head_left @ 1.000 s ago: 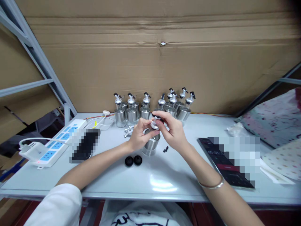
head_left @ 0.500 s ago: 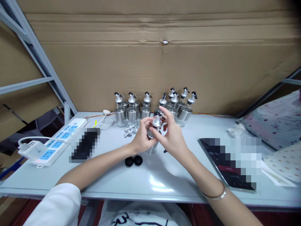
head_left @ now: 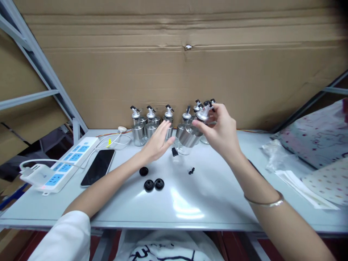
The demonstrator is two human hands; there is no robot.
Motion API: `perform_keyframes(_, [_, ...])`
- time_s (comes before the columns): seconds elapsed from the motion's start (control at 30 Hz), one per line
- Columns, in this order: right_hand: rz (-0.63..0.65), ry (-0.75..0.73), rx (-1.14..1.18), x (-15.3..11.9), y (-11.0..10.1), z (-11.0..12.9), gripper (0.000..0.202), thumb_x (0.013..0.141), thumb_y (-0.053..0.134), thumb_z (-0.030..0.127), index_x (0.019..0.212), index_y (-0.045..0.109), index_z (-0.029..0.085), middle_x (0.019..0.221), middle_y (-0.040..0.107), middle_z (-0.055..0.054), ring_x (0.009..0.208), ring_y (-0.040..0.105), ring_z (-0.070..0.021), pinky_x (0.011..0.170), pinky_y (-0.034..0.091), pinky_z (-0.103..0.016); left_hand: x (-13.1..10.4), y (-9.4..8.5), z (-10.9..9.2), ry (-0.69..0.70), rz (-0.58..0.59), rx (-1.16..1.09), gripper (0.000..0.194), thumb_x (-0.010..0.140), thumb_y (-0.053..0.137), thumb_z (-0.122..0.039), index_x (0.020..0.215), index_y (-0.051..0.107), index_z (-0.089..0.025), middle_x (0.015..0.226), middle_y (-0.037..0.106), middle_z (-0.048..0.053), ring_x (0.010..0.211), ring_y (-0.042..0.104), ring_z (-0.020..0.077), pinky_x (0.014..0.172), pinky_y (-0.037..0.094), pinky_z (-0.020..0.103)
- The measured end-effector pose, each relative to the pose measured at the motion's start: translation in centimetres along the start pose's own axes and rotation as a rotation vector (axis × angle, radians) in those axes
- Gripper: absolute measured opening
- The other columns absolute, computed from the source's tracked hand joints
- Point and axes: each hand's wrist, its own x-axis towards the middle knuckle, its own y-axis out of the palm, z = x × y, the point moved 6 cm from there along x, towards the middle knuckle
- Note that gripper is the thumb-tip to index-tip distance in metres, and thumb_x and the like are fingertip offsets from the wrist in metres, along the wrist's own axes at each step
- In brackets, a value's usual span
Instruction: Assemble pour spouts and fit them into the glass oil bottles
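Observation:
My right hand (head_left: 221,128) grips a glass and steel bottle (head_left: 189,136) by its silver pourer top; the bottle tilts, with its base toward the left. My left hand (head_left: 158,143) has its fingers stretched out and holds nothing, in front of the left group of bottles (head_left: 138,132). Several more bottles with silver tops and black levers stand along the back, partly hidden by my right hand and the held bottle. Black round caps (head_left: 149,185) lie on the table near my left forearm. Small black pieces (head_left: 175,152) lie between my hands, others (head_left: 191,170) nearer the front.
A white power strip (head_left: 67,161) and a phone (head_left: 98,167) lie on the left of the table (head_left: 122,214). Crumpled plastic (head_left: 274,152), white strips (head_left: 304,188) and patterned bags (head_left: 323,134) are at the right. Cardboard (head_left: 163,72) stands behind.
My right hand has lifted the bottle and carried it right and back, tilting it. My left hand has let go of it and opened, moving slightly left.

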Motion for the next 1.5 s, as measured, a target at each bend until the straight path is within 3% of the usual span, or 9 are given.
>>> perform_keyframes(0.17, [0.000,0.030,-0.026,2.0,0.8,-2.5,0.039,0.068,0.071,0.033,0.100,0.052,0.021,0.089,0.067,-0.005,0.066,0.063,-0.0197,0.064,0.050,-0.036,-0.2,1.4,2.3,0.012,0.230,0.435,0.071,0.097,0.018,-0.056,0.142,0.029,-0.003,0.154,0.023,0.022,0.145,0.016,0.0292,0.118,0.019,0.048])
perform_keyframes(0.3, [0.018,0.037,-0.026,2.7,1.8,-3.4,0.038,0.065,0.072,0.031,0.096,0.052,0.020,0.086,0.067,-0.005,0.066,0.062,-0.0198,0.064,0.049,-0.035,-0.4,1.9,2.0,0.039,0.260,0.555,0.072,0.098,0.020,-0.055,0.142,0.030,0.000,0.152,0.026,0.022,0.144,0.022,0.0294,0.118,0.019,0.046])
perform_keyframes(0.97, [0.190,-0.011,-0.053,4.2,7.9,-6.2,0.042,0.065,0.073,0.029,0.100,0.051,0.018,0.086,0.066,-0.007,0.077,0.062,-0.0256,0.073,0.047,-0.039,-0.4,2.0,1.9,0.032,0.266,0.613,0.065,0.097,0.036,-0.045,0.141,0.033,0.003,0.152,0.027,0.022,0.143,0.026,0.0298,0.118,0.023,0.043])
perform_keyframes(1.33, [0.182,0.041,-0.029,3.8,8.8,-7.1,0.041,0.064,0.073,0.026,0.099,0.052,0.019,0.086,0.066,-0.006,0.072,0.061,-0.0234,0.072,0.048,-0.038,-0.2,1.9,2.0,0.036,0.254,0.595,0.055,0.101,0.023,-0.035,0.140,0.035,0.002,0.151,0.029,0.022,0.142,0.027,0.0285,0.117,0.025,0.043])
perform_keyframes(1.5, [0.183,0.056,-0.017,3.6,9.0,-7.3,0.047,0.065,0.071,0.024,0.108,0.054,0.016,0.095,0.067,-0.009,0.076,0.063,-0.0245,0.076,0.049,-0.041,-0.3,1.9,2.1,0.041,0.239,0.556,0.053,0.101,0.021,-0.033,0.139,0.036,0.000,0.151,0.030,0.021,0.142,0.028,0.0275,0.117,0.025,0.044])
